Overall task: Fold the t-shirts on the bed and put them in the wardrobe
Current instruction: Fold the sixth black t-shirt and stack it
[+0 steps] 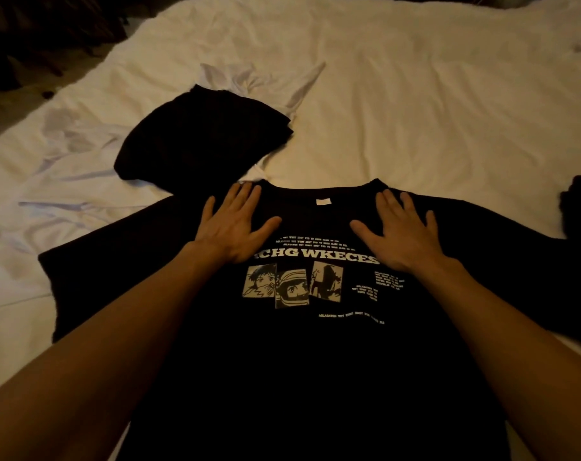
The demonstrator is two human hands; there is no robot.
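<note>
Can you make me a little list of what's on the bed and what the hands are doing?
spread shirt: black printed t-shirt, lying flat, print side up
left hand: open, palm down by the collar
right hand: open, palm down by the collar
folded pile: black folded t-shirt, behind the left hand
under the pile: white t-shirt, crumpled
right edge: dark cloth, cannot tell what it is
surface: white bed sheet
wardrobe: not in view

Black t-shirt (315, 361): seemingly "CHG WKECES"
</note>
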